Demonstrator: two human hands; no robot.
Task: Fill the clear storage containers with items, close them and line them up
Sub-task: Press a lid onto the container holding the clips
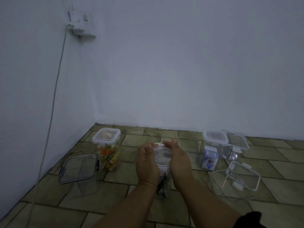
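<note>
Both hands press a lid (162, 156) onto a tall clear container (162, 186) standing upright on the tiled floor (115, 209), its long axis vertical. The container sits directly between the palms, so neither hand is nearer. The left hand (146, 163) clasps the lid edge from 9 o'clock, and the right hand (178, 160) clasps it from 3 o'clock; each grip is closed on the lid, fingers curled over the far rim, forearms converging from 6 o'clock. Dark contents show through the wall below the wrists, though dim light prevents identification.

Whether the side latches are engaged cannot be determined; the next move probably requires downward pressure at each edge.

A closed container of colourful items (107, 150) stands at 10 o'clock. A closed container with a blue-labelled pack (211, 153) stands at 2 o'clock. Unfilled containers lie at 8 o'clock (79, 171) and 4 o'clock (233, 180).
</note>
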